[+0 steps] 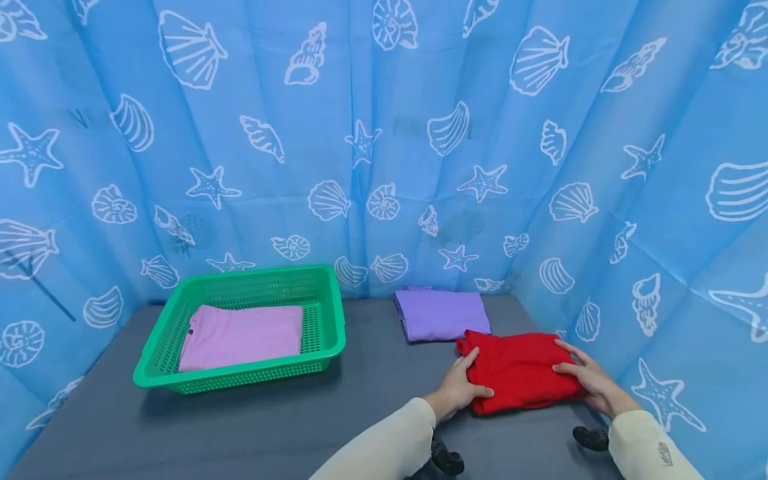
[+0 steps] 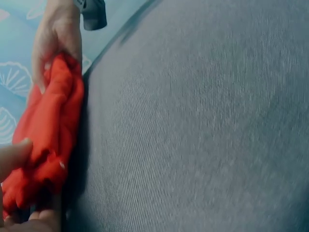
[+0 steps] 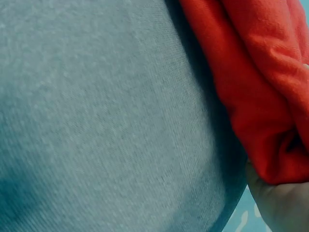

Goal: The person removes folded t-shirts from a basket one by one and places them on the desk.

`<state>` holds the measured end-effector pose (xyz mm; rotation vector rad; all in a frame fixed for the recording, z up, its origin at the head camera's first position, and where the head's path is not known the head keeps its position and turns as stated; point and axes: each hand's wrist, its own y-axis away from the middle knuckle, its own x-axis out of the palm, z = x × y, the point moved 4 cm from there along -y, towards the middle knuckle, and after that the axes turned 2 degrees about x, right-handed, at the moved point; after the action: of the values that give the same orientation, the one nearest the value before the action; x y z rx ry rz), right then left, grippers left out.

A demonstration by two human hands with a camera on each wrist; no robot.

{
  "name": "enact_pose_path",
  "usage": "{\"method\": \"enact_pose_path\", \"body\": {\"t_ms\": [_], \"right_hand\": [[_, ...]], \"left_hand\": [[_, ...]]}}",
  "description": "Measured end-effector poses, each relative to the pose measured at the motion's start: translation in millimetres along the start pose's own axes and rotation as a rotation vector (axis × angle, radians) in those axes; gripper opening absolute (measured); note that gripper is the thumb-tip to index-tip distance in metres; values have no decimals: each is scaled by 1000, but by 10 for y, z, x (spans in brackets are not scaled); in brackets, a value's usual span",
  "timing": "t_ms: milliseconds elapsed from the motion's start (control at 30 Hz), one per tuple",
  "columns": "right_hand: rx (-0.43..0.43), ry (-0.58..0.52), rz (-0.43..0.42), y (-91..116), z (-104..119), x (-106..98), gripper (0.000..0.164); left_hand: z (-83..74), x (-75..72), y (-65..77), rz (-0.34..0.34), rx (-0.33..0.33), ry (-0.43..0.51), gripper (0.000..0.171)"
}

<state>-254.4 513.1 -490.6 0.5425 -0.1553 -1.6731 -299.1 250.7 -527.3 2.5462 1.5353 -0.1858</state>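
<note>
A folded red garment (image 1: 522, 370) is held between both hands at the right of the head view, low over the grey cloth surface. My left hand (image 1: 457, 385) grips its left end, thumb on top; in the left wrist view the thumb (image 2: 14, 157) lies over the fabric and fingers show beneath it. My right hand (image 1: 594, 381) holds the opposite end, thumb above and part of the fingers hidden by the fabric. In the right wrist view the red garment (image 3: 260, 82) hangs in soft folds beside the hand (image 3: 285, 205).
A green perforated basket (image 1: 240, 370) stands at the left with a folded pink garment (image 1: 243, 337) inside. Behind the red one lies a folded purple garment (image 1: 444, 315). Blue curtains (image 1: 360, 167) with white shell prints border the grey table surface (image 1: 288, 427) at the back and sides.
</note>
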Motion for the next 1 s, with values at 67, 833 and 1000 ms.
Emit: {"method": "enact_pose_path", "body": {"t_ms": [67,833,1000], "right_hand": [[10,-10,1,-7,-7,-34,86],[23,-20,-94,-110,-74,-204,86],[32,34,-151,-94,-113,-275,88]], "left_hand": [[13,25,-33,17,7,-4,85],[-48,151,-134,37,3,-93,91],[-54,193,-124,25,-3,-93,89]]}}
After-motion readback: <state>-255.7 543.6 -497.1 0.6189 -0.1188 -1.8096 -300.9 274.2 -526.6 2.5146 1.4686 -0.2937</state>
